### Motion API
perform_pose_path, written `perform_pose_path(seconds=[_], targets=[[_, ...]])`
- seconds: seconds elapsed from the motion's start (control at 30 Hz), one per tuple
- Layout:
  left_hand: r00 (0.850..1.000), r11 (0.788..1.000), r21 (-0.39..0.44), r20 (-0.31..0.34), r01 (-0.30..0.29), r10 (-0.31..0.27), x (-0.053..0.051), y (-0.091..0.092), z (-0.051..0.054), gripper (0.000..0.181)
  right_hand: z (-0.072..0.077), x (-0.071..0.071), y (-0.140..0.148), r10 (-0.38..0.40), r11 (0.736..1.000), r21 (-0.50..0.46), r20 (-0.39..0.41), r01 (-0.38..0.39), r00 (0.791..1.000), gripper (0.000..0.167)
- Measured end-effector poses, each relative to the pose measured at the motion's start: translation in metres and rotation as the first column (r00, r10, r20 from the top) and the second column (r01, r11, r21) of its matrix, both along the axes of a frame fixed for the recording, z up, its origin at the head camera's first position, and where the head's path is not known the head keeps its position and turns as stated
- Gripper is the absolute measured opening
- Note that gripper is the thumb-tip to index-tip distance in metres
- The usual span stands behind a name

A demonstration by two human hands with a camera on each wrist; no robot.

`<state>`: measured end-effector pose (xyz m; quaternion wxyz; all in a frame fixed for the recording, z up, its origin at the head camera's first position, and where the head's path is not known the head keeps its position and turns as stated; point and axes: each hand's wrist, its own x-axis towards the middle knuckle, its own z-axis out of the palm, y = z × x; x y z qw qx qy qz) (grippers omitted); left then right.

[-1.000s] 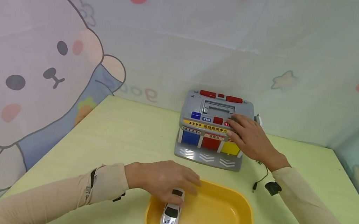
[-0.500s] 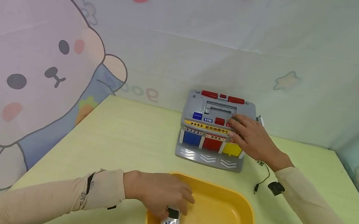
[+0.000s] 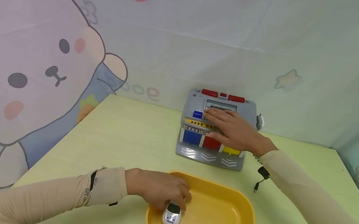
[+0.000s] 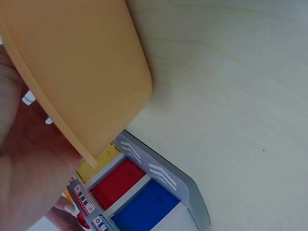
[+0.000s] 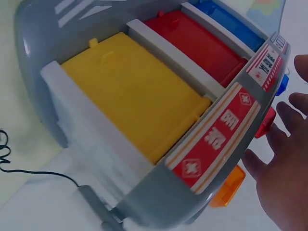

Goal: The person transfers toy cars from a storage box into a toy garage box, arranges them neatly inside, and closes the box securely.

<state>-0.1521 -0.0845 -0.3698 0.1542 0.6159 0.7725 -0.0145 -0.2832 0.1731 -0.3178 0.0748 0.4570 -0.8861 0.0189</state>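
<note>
Left hand [image 3: 160,189]: grips toy police car [image 3: 171,216].
Yellow tray [image 3: 218,218]: carries car by its left edge.
Right hand [image 3: 233,129]: fingers extended over toy garage [image 3: 193,137].
Toy garage: near far edge of bench [image 3: 127,132].

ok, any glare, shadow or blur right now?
Head: glare spot on the yellow tray near the police car. Left wrist: dim, soft shadow on the table beside the tray. Right wrist: milky haze, soft lettering on the toy station.
</note>
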Motion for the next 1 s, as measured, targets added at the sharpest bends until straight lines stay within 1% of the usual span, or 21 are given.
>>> perform_pose_path(seconds=[0.1, 0.2, 0.3, 0.6, 0.83, 1.0], targets=[[1.0, 1.0, -0.001, -0.007, 0.002, -0.002, 0.0, 0.002, -0.002, 0.046, 0.002, -0.002, -0.008, 0.01, 0.999, 0.041, 0.024, -0.011, 1.0, 0.065], [1.0, 1.0, -0.002, -0.006, -0.001, 0.001, -0.001, 0.004, -0.003, 0.047, 0.003, -0.004, -0.011, 0.008, 0.998, 0.062, 0.043, -0.011, 0.999, 0.065], [1.0, 1.0, -0.001, -0.004, -0.006, 0.006, -0.003, 0.006, -0.004, 0.047, 0.003, -0.006, -0.011, 0.005, 0.998, 0.056, 0.057, -0.008, 0.998, 0.066], [1.0, 1.0, 0.006, -0.02, -0.012, 0.012, -0.002, 0.006, -0.004, 0.046, 0.002, -0.007, -0.014, 0.008, 0.999, 0.05, 0.049, -0.01, 0.999, 0.063], [1.0, 1.0, 0.001, 0.014, -0.021, 0.021, 0.0, 0.004, -0.004, 0.045, 0.0, -0.004, -0.019, -0.007, 0.999, 0.05, 0.07, 0.003, 0.998, 0.063], [0.999, 0.999, 0.014, 0.016, -0.03, 0.03, 0.001, 0.005, -0.005, 0.047, 0.002, -0.004, -0.019, -0.019, 0.999, 0.043, 0.081, 0.015, 0.997, 0.063]])
